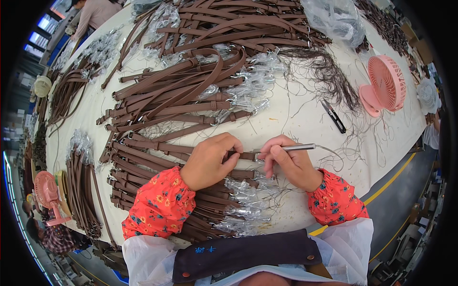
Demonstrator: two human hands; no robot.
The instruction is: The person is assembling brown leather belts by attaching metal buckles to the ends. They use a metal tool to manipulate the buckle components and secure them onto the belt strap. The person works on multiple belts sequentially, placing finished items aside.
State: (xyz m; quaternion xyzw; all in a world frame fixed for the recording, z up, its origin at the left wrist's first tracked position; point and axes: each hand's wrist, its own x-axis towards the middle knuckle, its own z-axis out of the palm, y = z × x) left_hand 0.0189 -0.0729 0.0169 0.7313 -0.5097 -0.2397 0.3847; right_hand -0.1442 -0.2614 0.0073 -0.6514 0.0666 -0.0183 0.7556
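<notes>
My left hand point(207, 159) is closed on a brown strap point(247, 156), its fingers pinching it near the end. Between thumb and fingers, my right hand point(296, 167) grips a slim metal pen-shaped tool point(299, 148) with a thin grey cord point(331, 153) trailing off its rear. The tool's front end points toward the strap's end; whether they touch is hidden by my fingers. Below and left of my hands lie many similar brown straps point(138, 164) with buckles, their metal fittings wrapped in clear plastic point(243, 195).
Larger strap piles point(238, 28) cover the table's far side. To the right are black-handled thread snips point(334, 116), a tangle of dark threads point(329, 71) and a pink fan point(386, 83). Another pink fan point(46, 193) stands left. A person point(95, 16) works at the far left.
</notes>
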